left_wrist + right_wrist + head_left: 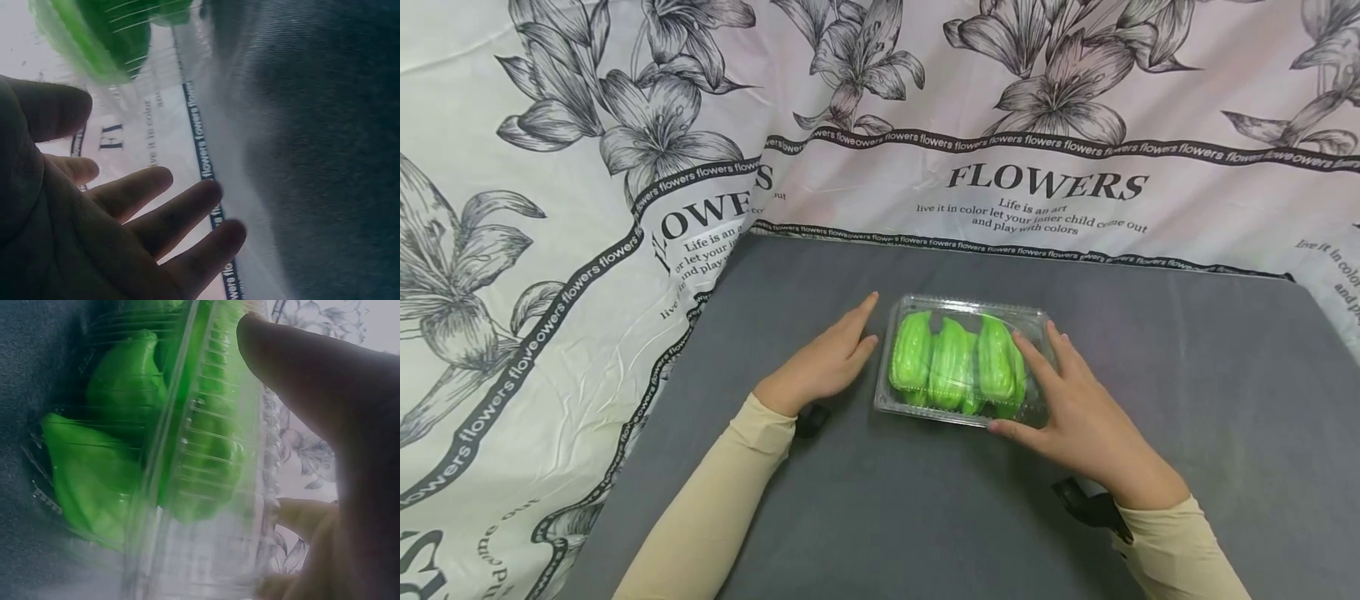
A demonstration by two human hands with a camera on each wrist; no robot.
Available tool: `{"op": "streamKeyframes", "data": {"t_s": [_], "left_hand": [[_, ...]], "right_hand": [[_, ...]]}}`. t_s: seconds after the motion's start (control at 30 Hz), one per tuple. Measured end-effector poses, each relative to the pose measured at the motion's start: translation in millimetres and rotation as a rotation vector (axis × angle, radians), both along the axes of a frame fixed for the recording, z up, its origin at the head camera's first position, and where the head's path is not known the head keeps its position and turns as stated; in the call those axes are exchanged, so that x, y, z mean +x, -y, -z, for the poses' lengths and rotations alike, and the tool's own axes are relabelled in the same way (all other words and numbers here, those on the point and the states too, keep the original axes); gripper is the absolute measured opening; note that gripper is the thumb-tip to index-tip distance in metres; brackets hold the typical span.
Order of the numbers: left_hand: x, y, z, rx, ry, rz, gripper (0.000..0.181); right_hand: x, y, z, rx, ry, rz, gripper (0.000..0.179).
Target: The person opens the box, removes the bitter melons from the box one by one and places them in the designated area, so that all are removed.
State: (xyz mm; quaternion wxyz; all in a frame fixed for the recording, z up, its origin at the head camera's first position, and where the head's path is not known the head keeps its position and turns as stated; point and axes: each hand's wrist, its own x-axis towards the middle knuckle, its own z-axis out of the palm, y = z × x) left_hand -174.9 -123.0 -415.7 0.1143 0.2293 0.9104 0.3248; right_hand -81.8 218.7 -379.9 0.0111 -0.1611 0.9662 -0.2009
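A clear plastic clamshell box [932, 414] lies on the grey table, its lid down. Inside are several bright green, ridged pieces [953, 358] resembling star fruit; the right wrist view shows a pointed green piece [94, 481] through the wall. My right hand [1078, 425] grips the box's right end, with the thumb at the near corner and the fingers over the lid and far right side. To the left of the box, my left hand [820, 367] is held with straight, spread fingers, apart from the box. In the left wrist view its palm [81, 237] holds nothing.
The grey tabletop [850, 517] extends around the box. White cloth [850, 192] printed with flowers and lettering hangs behind the table and along its left side. Dark straps [1090, 504] sit at both wrists.
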Motion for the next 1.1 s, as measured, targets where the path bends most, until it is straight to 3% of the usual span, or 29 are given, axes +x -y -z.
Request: {"op": "streamKeyframes", "data": {"t_s": [0.2,0.57,1.1], "left_hand": [[-4.7,0.4,10.0,-0.011,0.053,0.001,0.069],[-7.6,-0.6,19.4,-0.001,0.072,0.025,0.067],[-9.6,-1.7,26.1,-0.001,0.055,-0.002,0.066]], "right_hand": [[-1.1,0,3.0,0.012,0.020,-0.007,0.117],[-7.0,-1,14.4,-0.007,-0.030,-0.006,0.120],[-17.4,2,44.7,-0.095,-0.405,-0.078,0.092]]}}
